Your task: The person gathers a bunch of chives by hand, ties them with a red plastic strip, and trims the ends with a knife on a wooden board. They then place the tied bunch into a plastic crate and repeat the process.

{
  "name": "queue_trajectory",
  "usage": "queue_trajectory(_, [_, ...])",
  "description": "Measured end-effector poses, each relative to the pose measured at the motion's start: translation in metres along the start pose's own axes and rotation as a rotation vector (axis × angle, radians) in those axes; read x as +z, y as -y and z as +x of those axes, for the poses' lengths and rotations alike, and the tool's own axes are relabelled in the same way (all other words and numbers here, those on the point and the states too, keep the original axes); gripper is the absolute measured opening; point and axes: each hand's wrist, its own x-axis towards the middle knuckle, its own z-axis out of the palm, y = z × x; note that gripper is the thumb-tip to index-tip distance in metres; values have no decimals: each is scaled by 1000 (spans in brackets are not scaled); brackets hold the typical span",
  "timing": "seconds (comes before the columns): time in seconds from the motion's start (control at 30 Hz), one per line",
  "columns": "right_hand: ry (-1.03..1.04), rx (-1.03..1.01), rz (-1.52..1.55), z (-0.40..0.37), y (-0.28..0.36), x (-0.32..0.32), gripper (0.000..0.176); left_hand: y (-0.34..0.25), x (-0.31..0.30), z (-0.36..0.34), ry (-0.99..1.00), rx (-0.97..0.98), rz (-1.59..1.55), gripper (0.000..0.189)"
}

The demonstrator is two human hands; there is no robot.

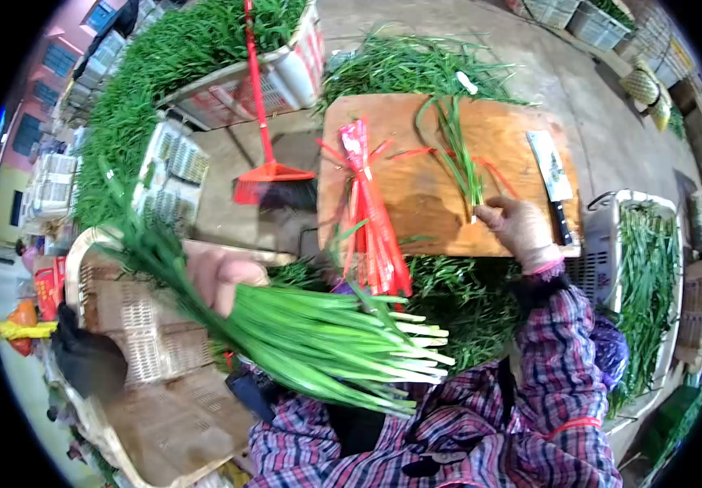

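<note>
A thick bunch of green stalks with pale ends [310, 342] lies across my left hand [225, 276], whose fingers are wrapped round it above the basket side. On the wooden board [416, 195], a few thin green stalks [456, 150] lie over a red strip. My right hand [517, 228] pinches their lower ends near the board's front edge. A bundle of red ties [367, 220] hangs over the front of the board at its left. To the right of my right hand rests a knife [550, 175] with a black handle.
An empty-looking woven basket [172, 407] is at lower left. Crates of greens stand at upper left [245, 89] and right [647, 285]. A red broom [273, 171] stands left of the board. Loose greens [408, 65] lie behind it.
</note>
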Motion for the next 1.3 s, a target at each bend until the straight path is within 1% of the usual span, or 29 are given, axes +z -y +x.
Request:
queue_trajectory(0.07, [169, -101, 717, -22, 2, -12, 58, 16, 8, 5, -36, 54, -28, 17])
queue_trajectory(0.1, [308, -140, 900, -28, 2, -20, 65, 22, 12, 9, -48, 54, -38, 19])
queue_trajectory(0.13, [334, -279, 966, -38, 10, -23, 70, 29, 16, 13, -56, 40, -47, 21])
queue_trajectory(0.2, [370, -504, 1006, -48, 15, -17, 78, 46, 20, 21, -69, 15, -81, 24])
queue_trajectory(0.27, [469, -588, 835, -46, 9, -2, 85, 58, 26, 30, -79, -55, -107, 22])
queue_trajectory(0.33, [669, -656, 870, -58, 12, -3, 84, 78, 40, 40, -126, -60, -107, 20])
queue_trajectory(0.37, [695, -728, 849, -67, 16, -7, 84, 82, 44, 45, -22, -126, -10, 21])
queue_trajectory(0.4, [717, -802, 825, -73, 20, -9, 86, 89, 47, 47, -62, -162, -82, 17])
queue_trajectory(0.43, [651, -934, 744, -78, 26, -11, 90, 103, 54, 53, -91, -179, -21, 15])
queue_trajectory(0.47, [693, -903, 706, -84, 32, -17, 97, 111, 62, 61, -113, -194, 46, 15])
queue_trajectory(0.5, [747, -905, 837, -89, 41, -26, 99, 104, 62, 65, -199, -377, 91, 15])
queue_trajectory(0.53, [807, -903, 965, -96, 49, -33, 101, 93, 54, 65, -291, -554, 139, 32])
queue_trajectory(0.57, [789, -894, 1066, -98, 50, -34, 105, 115, 59, 76, -173, -486, 201, 48])
queue_trajectory(0.6, [826, -844, 1175, -103, 48, -38, 104, 128, 76, 75, -499, -566, 249, 44])
queue_trajectory(0.67, [619, -832, 1084, -106, 45, -52, 106, 146, 74, 85, -586, -636, 477, 39])
queue_trajectory(0.7, [614, -812, 1055, -105, 39, -51, 105, 154, 70, 87, -727, -630, 565, 32])
queue_trajectory(0.73, [541, -802, 1114, -102, 35, -41, 102, 160, 69, 90, -707, -639, 714, 32])
queue_trajectory(0.8, [490, -743, 1240, -110, 31, -40, 102, 181, 58, 90, -566, -477, 1225, 36])
queue_trajectory(0.83, [524, -688, 1399, -110, 26, -35, 102, 196, 62, 90, -621, -506, 1184, 34])
queue_trajectory(0.87, [493, -672, 1360, -108, 21, -32, 102, 206, 63, 92, -549, -481, 1274, 34])
queue_trajectory(0.93, [299, -765, 1400, -108, 18, -19, 99, 236, 75, 94, -657, -558, 1432, 33])
queue_trajectory(1.0, [219, -678, 1291, -114, 13, -26, 93, 268, 76, 96, -586, -465, 1553, 33])
queue_trajectory(1.07, [138, -669, 1462, -108, 5, -18, 88, 289, 93, 108, -631, -638, 1739, 37])
queue_trajectory(1.1, [194, -595, 1567, -116, 4, -31, 79, 306, 141, 119, -528, -689, 1926, 35])
queue_trajectory(1.13, [205, -510, 1657, -117, 0, -33, 73, 304, 78, 112, -658, -695, 1387, 31])
queue_trajectory(1.2, [297, -456, 1843, -98, -19, -11, 56, 306, 74, 118, -629, -802, 1401, 26])
queue_trajectory(1.23, [298, -521, 1942, -107, -19, -21, 51, 297, 79, 125, -542, -927, 1410, 25])
queue_trajectory(1.27, [370, -539, 1909, -102, -31, -23, 55, 291, 71, 128, -471, -863, 1347, 33])
queue_trajectory(1.3, [395, -581, 2020, -100, -37, -17, 60, 280, 64, 132, -415, -907, 1292, 39])
